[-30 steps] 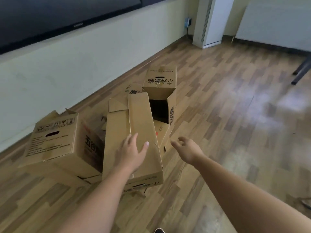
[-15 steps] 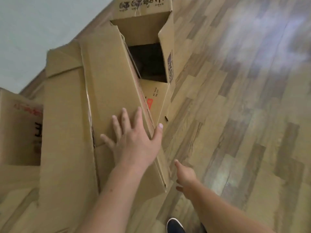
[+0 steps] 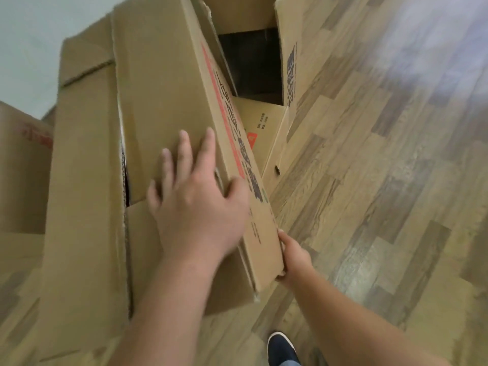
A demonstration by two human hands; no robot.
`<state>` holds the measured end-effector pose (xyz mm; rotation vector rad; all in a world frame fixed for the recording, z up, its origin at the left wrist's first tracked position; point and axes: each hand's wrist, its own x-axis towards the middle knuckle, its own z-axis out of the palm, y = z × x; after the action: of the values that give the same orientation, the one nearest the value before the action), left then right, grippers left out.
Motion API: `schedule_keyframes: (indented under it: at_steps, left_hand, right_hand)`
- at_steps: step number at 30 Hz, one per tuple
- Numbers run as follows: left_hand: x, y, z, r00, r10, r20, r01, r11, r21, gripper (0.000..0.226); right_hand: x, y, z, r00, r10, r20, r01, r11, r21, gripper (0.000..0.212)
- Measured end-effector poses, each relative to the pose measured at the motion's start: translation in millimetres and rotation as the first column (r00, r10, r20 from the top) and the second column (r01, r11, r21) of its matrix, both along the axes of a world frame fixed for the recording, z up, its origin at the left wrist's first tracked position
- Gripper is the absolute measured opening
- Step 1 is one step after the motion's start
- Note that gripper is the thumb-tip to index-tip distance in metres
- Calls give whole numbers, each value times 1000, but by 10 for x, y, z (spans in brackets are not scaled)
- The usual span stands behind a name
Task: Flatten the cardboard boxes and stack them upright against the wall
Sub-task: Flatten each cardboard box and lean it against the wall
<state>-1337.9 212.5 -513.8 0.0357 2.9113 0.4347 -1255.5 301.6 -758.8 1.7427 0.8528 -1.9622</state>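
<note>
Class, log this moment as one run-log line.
left hand: flat on box top | right hand: grips box's near corner | box: unflattened | open box behind

Wood-pattern plank floor (image 3: 383, 207), glare at upper right. On it: open box (image 3: 287, 62) on its side by the wall, long box (image 3: 87, 180) nearer, another box (image 3: 21, 180) at left, dark shoe (image 3: 281, 347).

Bare forearms; dark white-soled shoe (image 3: 281, 347)
</note>
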Motion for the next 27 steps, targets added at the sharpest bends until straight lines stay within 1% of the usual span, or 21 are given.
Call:
schedule_keyframes:
  at_steps: [1,3,5,7,8,11,13,15,17,19,21,22,23,25,26,27]
  left_hand:
    - [-80,-85,104,1000,28,2,-28,998,63,74]
    - [-224,-222,326,996,84,32,-90,963,253,72]
    - [-333,-326,527,990,135,48,-142,890,432,71]
    - [-384,-478,722,980,191,48,-184,803,567,66]
    - [-381,-565,813,975,217,55,-202,750,630,62]
    - [-273,-894,919,953,291,81,-245,588,771,54]
    - [-94,-1213,869,930,353,106,-293,534,793,53]
    - [115,-1542,746,896,431,108,-342,512,788,55]
    - [289,-1723,604,847,510,149,-407,443,798,56]
    - [413,-1794,420,814,548,192,-447,379,810,59]
    - [562,-1874,261,791,575,210,-471,351,810,63]
    - [617,-1927,191,786,583,206,-482,368,795,64]
    - [677,-1977,151,778,597,194,-504,409,761,64]
    - [800,-2074,64,743,637,206,-594,487,640,65]
    - [831,-2105,22,733,648,207,-632,536,560,63]
    - [843,-2131,-35,728,657,194,-659,594,461,59]
  right_hand:
    - [-38,44,57,1000,-2,-10,3,999,34,49]
    - [-147,186,251,1000,5,-23,-3,995,102,51]
    - [-291,340,513,999,16,-51,-5,980,199,64]
    - [-411,447,900,995,47,-89,-16,947,321,79]
    - [-458,498,1080,991,69,-116,-17,918,397,78]
    - [-586,601,1548,974,182,-134,-70,807,586,54]
    - [-644,581,1778,953,270,-140,-105,724,682,48]
    - [-675,489,1922,916,374,-145,-141,639,756,44]
    - [-671,391,1958,883,449,-138,-167,576,800,44]
    - [-613,338,1976,861,497,-110,-196,524,829,44]
    - [-548,263,1949,828,557,-68,-252,478,841,46]
    - [-499,237,1913,807,589,-50,-282,459,842,48]
    - [-440,205,1872,782,622,-39,-309,441,843,50]
    - [-320,120,1800,713,700,-44,-360,419,834,51]
    - [-280,87,1775,684,727,-62,-389,435,812,50]
    - [-252,58,1752,664,741,-99,-415,475,776,49]
